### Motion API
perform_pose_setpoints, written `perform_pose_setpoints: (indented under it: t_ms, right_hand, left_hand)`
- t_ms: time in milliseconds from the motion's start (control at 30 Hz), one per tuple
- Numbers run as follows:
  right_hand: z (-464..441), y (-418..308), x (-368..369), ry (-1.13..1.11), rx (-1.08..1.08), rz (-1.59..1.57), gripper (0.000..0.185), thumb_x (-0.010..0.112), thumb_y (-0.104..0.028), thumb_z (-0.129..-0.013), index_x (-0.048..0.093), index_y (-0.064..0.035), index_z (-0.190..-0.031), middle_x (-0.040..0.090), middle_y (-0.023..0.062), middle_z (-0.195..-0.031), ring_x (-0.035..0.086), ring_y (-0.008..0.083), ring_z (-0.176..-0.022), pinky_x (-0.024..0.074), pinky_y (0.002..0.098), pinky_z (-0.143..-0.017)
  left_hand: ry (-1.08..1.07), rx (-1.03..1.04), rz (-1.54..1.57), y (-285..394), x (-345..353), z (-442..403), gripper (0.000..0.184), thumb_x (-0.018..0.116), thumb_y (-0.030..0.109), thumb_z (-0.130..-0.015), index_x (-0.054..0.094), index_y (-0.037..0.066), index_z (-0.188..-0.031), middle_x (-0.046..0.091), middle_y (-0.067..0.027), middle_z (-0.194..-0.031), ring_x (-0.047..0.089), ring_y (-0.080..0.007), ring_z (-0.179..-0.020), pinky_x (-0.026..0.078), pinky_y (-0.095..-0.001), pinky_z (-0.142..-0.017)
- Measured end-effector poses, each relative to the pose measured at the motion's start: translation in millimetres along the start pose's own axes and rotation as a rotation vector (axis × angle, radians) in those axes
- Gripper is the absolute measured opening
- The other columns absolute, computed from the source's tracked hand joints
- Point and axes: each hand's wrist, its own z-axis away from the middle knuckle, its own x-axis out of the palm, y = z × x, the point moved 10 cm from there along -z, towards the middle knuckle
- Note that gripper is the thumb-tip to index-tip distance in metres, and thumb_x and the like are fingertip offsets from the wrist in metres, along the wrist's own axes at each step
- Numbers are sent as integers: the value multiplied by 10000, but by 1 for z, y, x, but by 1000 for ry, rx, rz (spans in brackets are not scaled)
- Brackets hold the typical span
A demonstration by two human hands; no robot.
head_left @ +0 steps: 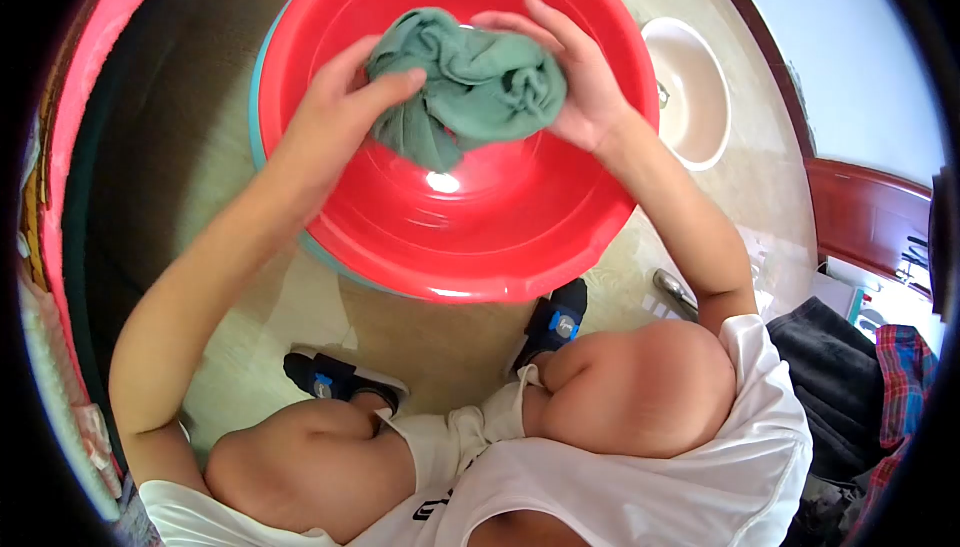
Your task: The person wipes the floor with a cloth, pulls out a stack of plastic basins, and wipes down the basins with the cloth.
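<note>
A crumpled green cloth (480, 82) is bunched up above the large red basin (470, 272). My left hand (350, 97) grips its left end, thumb on top and the other fingers mostly behind the fabric. At the right end, my right hand (590, 87) supports the bundle against its palm. Two of its fingers stretch up and apart behind the cloth, while the rest are hidden. A loose fold hangs from the left part of the cloth. The inside of the basin is smooth and shiny, with a bright reflection under the cloth.
A blue-green basin rim (256, 97) shows beneath the red one. To the right stands a smaller cream basin (705, 97) on the tiled floor. My slippers (340, 379) are near the basin. Dark and plaid clothes (825, 377) lie at the right.
</note>
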Motion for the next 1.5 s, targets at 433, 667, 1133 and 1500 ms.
perform_pose_setpoints:
  t_ms: [433, 667, 1133, 1500]
  right_hand:
    - [24, -105, 30, -98, -495, 1325, 248, 648, -175, -1056, 669, -26, -1253, 681, 60, -1173, 641, 155, -1083, 527, 322, -956]
    - [4, -54, 7, -21, -559, 2007, 380, 653, -265, -1035, 603, -109, -1378, 608, 197, -1194, 666, 362, -1063, 547, 431, -902]
    - [-50, 99, 23, -184, -771, 2567, 597, 616, -403, -1018, 426, -442, -1583, 444, 186, -1544, 482, 403, -1359, 508, 617, -887]
    - [-90, 32, -25, 261, -723, 2422, 582, 653, -275, -955, 528, -338, -1519, 537, 154, -1285, 572, 342, -1120, 617, 468, -769]
  left_hand:
    - [-246, 723, -1321, 63, 22, -10, 480, 789, 67, -875, 650, 39, -1333, 673, -166, -1295, 637, -346, -1227, 507, -408, -1066]
    - [141, 859, -1522, 83, -13, 26, 453, 722, 20, -903, 630, 63, -1345, 635, -142, -1307, 601, -371, -1250, 482, -432, -1099]
    - [299, 556, -1281, 52, -92, -46, 618, 690, 82, -949, 436, 43, -1511, 652, -277, -1333, 634, -448, -1256, 502, -495, -1065]
    - [350, 399, -1192, 48, -92, -40, 553, 679, 192, -985, 469, 130, -1493, 725, -259, -1245, 708, -440, -1157, 555, -484, -979]
